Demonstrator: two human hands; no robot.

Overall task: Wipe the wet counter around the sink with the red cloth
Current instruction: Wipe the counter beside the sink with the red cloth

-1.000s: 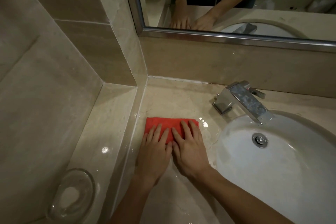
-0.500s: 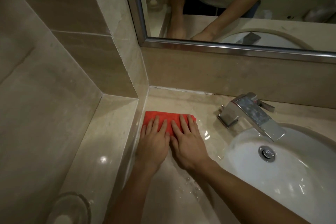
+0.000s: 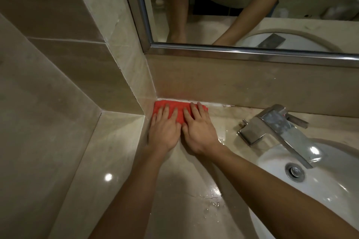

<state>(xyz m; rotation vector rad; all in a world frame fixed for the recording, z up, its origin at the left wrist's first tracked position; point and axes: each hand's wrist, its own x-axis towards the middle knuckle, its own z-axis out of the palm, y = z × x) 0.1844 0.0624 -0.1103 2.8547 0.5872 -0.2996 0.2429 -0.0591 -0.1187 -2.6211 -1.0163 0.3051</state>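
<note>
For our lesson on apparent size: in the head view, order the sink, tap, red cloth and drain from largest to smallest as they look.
1. sink, partly cut off by the frame
2. tap
3. red cloth, partly covered by both hands, so its place behind the tap is unsure
4. drain

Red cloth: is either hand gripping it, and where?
Neither grips it. The left hand and right hand press flat fingers on top of the red cloth.

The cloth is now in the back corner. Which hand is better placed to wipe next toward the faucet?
Probably the right hand. It presses the red cloth on the side nearer the faucet, with wet counter between them. The left hand lies against the corner wall.
</note>
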